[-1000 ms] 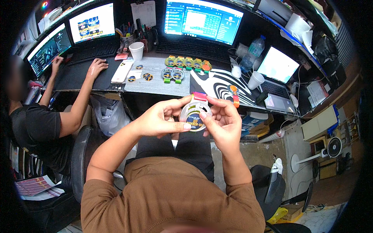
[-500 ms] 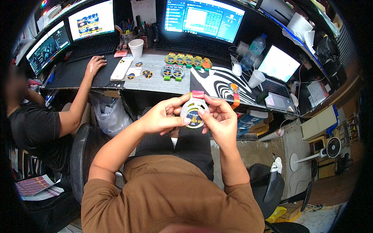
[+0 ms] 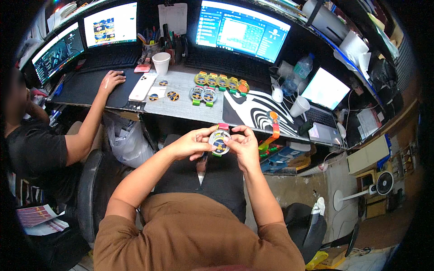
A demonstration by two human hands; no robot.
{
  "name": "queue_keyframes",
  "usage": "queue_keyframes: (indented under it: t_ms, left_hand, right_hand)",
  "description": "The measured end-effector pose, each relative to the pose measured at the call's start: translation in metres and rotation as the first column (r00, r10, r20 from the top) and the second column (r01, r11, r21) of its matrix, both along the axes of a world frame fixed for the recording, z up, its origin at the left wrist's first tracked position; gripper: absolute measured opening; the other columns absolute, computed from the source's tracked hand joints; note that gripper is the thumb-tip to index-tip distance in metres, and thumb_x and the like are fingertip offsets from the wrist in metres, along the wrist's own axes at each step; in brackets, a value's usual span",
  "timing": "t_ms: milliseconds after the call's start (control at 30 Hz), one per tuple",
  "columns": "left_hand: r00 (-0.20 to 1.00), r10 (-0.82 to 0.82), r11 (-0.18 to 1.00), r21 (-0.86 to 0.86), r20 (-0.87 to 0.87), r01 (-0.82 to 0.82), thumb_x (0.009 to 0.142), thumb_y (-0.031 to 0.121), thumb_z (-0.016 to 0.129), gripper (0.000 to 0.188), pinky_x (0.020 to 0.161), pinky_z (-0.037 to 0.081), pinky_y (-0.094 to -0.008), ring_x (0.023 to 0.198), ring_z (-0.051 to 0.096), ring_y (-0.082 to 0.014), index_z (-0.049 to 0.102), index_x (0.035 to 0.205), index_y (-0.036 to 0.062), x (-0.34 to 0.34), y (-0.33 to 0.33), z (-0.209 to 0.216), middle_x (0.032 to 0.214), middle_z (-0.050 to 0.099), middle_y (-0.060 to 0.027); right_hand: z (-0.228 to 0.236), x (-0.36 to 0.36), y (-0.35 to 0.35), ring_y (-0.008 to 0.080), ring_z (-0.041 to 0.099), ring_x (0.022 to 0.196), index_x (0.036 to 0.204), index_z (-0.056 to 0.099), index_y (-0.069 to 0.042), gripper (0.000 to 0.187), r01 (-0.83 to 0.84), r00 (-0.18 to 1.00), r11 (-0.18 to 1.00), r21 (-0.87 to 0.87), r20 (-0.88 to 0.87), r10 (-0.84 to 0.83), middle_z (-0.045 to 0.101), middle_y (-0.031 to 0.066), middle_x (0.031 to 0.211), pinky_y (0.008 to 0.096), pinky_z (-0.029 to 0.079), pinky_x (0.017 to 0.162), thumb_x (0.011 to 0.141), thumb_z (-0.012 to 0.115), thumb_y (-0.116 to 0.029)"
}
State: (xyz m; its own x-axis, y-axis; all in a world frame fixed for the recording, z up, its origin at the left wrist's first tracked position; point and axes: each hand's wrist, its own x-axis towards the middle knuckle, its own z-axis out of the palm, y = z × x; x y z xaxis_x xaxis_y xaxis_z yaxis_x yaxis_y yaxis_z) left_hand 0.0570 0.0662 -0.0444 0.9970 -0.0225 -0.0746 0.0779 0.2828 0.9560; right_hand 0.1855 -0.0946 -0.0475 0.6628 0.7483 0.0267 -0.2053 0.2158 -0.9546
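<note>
Between my two hands, above my lap, is a silver medal with a dark round sticker on its face and a pink-red ribbon at its top. My left hand grips its left side, thumb on the front near the lower edge. On the right side my right hand holds it, thumb pressed on the sticker's edge. Ahead on the desk, several gold medals lie in a row with two silver medals just below them. Loose round stickers sit left of these.
A bronze-coloured medal with an orange ribbon hangs over the desk edge on a zebra-striped mat. White cups, a mouse and a laptop stand on the desk. A co-worker's hand rests at the left.
The whole view has shifted a little, with the desk sitting lower in the picture. Both hands still hold the medal, which looks slightly tilted; my right index finger has lifted from its top.
</note>
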Motion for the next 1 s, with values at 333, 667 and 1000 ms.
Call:
queue_keyframes:
  t_ms: [333, 667, 1000]
  left_hand:
    - [0.725, 0.544, 0.380, 0.645, 0.423, -0.662, 0.082, 0.021, 0.068, 0.041, 0.066, 0.050, -0.0320, 0.072, 0.060, -0.0170, 0.058, 0.120, 0.0098, 0.068, 0.018, -0.043, 0.098, 0.060, -0.0106]
    - [0.719, 0.496, -0.119, 0.859, 0.486, -0.499, 0.084, 0.039, 0.061, 0.049, 0.085, 0.040, -0.0478, 0.107, 0.050, -0.0367, 0.056, 0.126, 0.0156, 0.116, -0.013, -0.053, 0.127, 0.047, -0.0226]
    - [0.707, 0.508, -0.195, 0.865, 0.492, -0.462, 0.084, 0.041, 0.060, 0.052, 0.083, 0.040, -0.0456, 0.105, 0.050, -0.0354, 0.056, 0.125, 0.0088, 0.128, -0.012, -0.062, 0.124, 0.050, -0.0221]
  right_hand:
    - [-0.036, 0.138, 0.098, 0.0177, 0.065, 0.068, 0.107, 0.046, -0.001, 0.036, 0.131, 0.991, 0.977, -0.166, 0.028, -0.128, 0.065, 0.0104, 0.079, 0.0280, 0.055, 0.059, 0.078, 0.067, 0.004]
    - [-0.046, 0.166, 0.140, 0.0161, 0.063, 0.070, 0.107, 0.051, -0.003, 0.036, 0.063, 0.996, 0.968, -0.245, -0.041, -0.075, 0.064, 0.0096, 0.084, 0.0276, 0.053, 0.055, 0.076, 0.069, 0.002]
    - [-0.039, 0.162, 0.149, 0.0152, 0.064, 0.063, 0.107, 0.052, 0.001, 0.034, 0.073, 0.984, 0.932, -0.356, 0.181, -0.008, 0.065, 0.0100, 0.079, 0.0246, 0.052, 0.050, 0.078, 0.069, 0.001]
